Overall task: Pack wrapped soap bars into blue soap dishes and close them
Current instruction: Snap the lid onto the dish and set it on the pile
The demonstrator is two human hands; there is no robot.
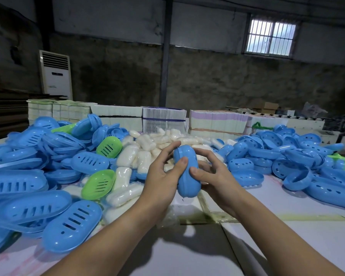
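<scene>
Blue soap dish, closed, sits upright between both hands. Left hand and right hand curl fingers around its sides.

I see one blue dish shut tight, lid on base, with a seam round its middle. It is a smooth, long, round shape. It stands on end, tipped a little, up off the counter. I cannot see inside it. To the left lies a big heap of open blue dish halves with slots in them, and a few green halves mixed in. To the right lies another heap of blue halves with small holes. Between the heaps lie many white soap bars in clear wrap, piled loosely.
</scene>
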